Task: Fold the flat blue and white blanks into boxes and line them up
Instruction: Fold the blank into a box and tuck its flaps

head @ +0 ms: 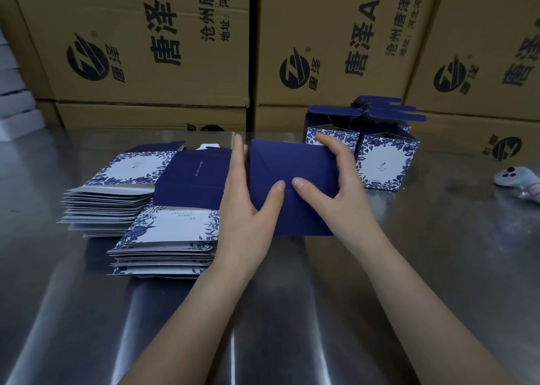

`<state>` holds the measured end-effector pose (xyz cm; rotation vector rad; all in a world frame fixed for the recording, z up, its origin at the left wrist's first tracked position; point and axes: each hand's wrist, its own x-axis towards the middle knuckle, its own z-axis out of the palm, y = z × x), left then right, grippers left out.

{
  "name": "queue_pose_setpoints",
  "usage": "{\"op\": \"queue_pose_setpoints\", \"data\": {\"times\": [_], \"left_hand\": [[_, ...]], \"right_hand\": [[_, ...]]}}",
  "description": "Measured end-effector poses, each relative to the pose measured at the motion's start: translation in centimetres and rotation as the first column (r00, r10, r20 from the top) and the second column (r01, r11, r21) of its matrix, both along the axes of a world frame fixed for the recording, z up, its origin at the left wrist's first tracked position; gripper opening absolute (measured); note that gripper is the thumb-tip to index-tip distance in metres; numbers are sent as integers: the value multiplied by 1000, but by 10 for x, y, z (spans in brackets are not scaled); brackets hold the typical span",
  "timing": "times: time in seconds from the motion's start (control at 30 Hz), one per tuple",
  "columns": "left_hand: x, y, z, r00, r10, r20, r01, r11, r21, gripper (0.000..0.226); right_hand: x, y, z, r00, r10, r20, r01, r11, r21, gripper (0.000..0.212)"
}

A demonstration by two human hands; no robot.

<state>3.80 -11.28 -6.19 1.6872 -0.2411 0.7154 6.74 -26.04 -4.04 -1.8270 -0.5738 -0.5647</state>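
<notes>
Two hands meet on one dark blue box (292,159), held on its side just above the bench (292,311) with a plain blue folded face turned toward the camera. The right hand (342,185) has the firmer grip: its fingers curl over the box's upper right edge while its thumb presses flat on the blue face near the middle seam. The left hand (248,197) lies more open, its fingers straight and together along the box's left side, its thumb spread across the face so that the tip sits just beside the right thumb. Left of the box, touching the left hand's edge, two stacks of flat blanks (172,238) rest on the bench, with blue floral borders round white panels and one opened dark blue blank (193,177) lying across their tops. Behind and right of the held box stand finished boxes (385,162), close together with their top flaps up. Farther right lies a white controller (517,180). Brown printed cartons (146,48) wall off the back.
</notes>
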Motion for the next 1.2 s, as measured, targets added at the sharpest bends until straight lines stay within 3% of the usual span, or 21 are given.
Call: {"op": "queue_pose_setpoints", "data": {"times": [0.13,0.23,0.37,0.43,0.53,0.63,0.73,0.87,1.0,1.1,1.2], "left_hand": [[0,-1,-1,999,-39,-21,39,998,38,67],[-3,-3,2,988,-144,-48,146,989,32,52],[-4,-3,2,967,-253,-29,254,966,51,49],[-4,-3,3,952,-306,-15,306,951,38,50],[-6,-2,6,922,-386,21,387,922,-31,46],[-7,-1,10,935,-347,74,352,933,-72,42],[-6,-1,11,986,-127,111,146,973,-181,40],[-1,7,14,999,-48,19,51,867,-495,37],[1,7,18,954,-261,-146,93,722,-685,41],[-1,6,19,860,-481,-170,193,616,-764,58],[0,8,18,790,-590,-169,243,553,-797,45]], "right_hand": [[0,1,1,979,-200,-31,192,968,-162,76],[1,1,3,961,-267,-69,254,955,-154,96],[0,3,4,954,-291,-76,281,952,-119,111],[0,4,3,951,-305,-61,298,949,-101,106],[2,4,1,955,-293,-47,293,956,0,77],[4,-1,2,963,-265,-48,269,956,115,62],[6,-9,3,981,-137,-139,179,916,359,58],[10,-17,8,943,256,-212,-23,687,726,62],[9,-18,3,834,512,-204,-99,504,858,42],[9,-17,-3,750,641,-162,-151,404,902,43],[11,-18,-7,699,685,-206,-108,387,916,42]]}}
